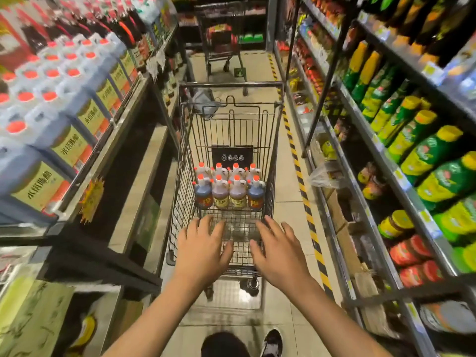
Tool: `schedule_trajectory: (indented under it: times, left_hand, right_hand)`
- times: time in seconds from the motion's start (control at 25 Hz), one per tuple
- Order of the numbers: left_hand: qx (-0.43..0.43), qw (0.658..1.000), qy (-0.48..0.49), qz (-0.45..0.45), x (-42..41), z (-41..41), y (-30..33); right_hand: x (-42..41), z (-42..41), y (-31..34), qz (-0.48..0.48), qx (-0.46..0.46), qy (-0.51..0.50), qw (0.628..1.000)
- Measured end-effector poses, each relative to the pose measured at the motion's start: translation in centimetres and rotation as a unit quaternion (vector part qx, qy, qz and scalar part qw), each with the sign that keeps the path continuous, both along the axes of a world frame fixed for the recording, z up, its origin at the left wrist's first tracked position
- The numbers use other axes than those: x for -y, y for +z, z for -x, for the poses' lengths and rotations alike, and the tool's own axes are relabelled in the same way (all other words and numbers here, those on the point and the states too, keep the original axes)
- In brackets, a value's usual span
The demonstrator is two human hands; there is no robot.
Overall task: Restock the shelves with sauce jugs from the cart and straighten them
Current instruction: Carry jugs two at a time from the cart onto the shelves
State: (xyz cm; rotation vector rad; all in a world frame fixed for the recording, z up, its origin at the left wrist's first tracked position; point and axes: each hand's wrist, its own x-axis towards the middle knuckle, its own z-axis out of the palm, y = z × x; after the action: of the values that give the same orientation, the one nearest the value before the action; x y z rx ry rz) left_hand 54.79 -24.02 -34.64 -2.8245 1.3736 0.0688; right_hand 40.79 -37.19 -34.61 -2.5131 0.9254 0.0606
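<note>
A wire shopping cart point(185, 161) stands in the aisle straight ahead of me. At its far end sit several small sauce jugs point(229, 188) with orange caps, in two rows, some dark and some brown. My left hand point(203, 248) and my right hand point(277, 249) reach out side by side over the cart's near end, fingers spread and straight, holding nothing. On the left shelf point(123, 114) stand rows of big pale jugs point(54, 117) with orange caps and yellow labels.
Shelves on the right point(381, 161) carry green and yellow bottles and red-lidded jars. A second cart point(224, 50) stands farther down the aisle. Yellow-black tape point(301, 181) runs along the floor by the right shelving. My shoe point(271, 342) shows at the bottom.
</note>
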Motion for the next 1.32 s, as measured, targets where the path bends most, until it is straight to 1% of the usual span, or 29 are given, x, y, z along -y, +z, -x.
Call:
schedule_trajectory:
  times: [0.08,0.16,0.24,0.32,0.44,0.56,0.68,0.84,0.96,1.12,1.24,1.32]
  left_hand:
    - [-0.014,1.000,0.004,-0.003,1.1,-2.9,-1.5]
    - [-0.046,0.999,0.015,-0.010,2.4,-6.0,-3.0]
    - [-0.047,0.999,0.006,-0.011,3.5,-9.1,-4.4]
    - [-0.067,0.997,-0.005,-0.029,4.6,-12.4,-5.8]
    - [-0.060,0.997,-0.028,-0.041,6.8,-17.6,-7.8]
    - [-0.075,0.994,-0.034,-0.066,8.9,-22.3,-9.7]
    - [-0.085,0.992,-0.028,-0.089,11.1,-26.1,-12.3]
    - [-0.067,0.990,-0.039,-0.121,14.9,-30.1,-17.4]
    - [-0.068,0.988,-0.057,-0.129,17.8,-32.8,-22.1]
    - [-0.105,0.984,-0.054,-0.131,20.3,-36.4,-27.1]
    - [-0.141,0.981,-0.015,-0.129,21.1,-38.8,-28.6]
    - [-0.176,0.978,0.001,-0.114,21.2,-39.5,-29.0]
  right_hand:
    - [1.6,-2.9,-0.6,-0.008,-0.010,-0.001,1.000]
    - [3.3,-5.8,-2.0,-0.013,-0.028,-0.011,0.999]
    - [4.7,-8.3,-3.6,-0.015,-0.057,-0.019,0.998]
    - [6.0,-11.4,-5.0,-0.015,-0.083,-0.029,0.996]
    - [7.6,-16.1,-6.5,-0.030,-0.088,-0.050,0.994]
    - [9.4,-19.2,-8.6,-0.033,-0.101,-0.058,0.993]
    - [12.1,-21.2,-11.9,-0.054,-0.116,-0.065,0.990]
    - [17.9,-23.6,-18.3,-0.065,-0.133,-0.079,0.986]
    - [22.0,-25.6,-23.1,-0.053,-0.118,-0.085,0.988]
    - [25.9,-27.9,-28.4,-0.029,-0.100,-0.087,0.991]
    - [27.3,-28.7,-31.0,-0.031,-0.077,-0.076,0.994]
    - [27.6,-29.2,-31.5,-0.035,-0.050,-0.093,0.994]
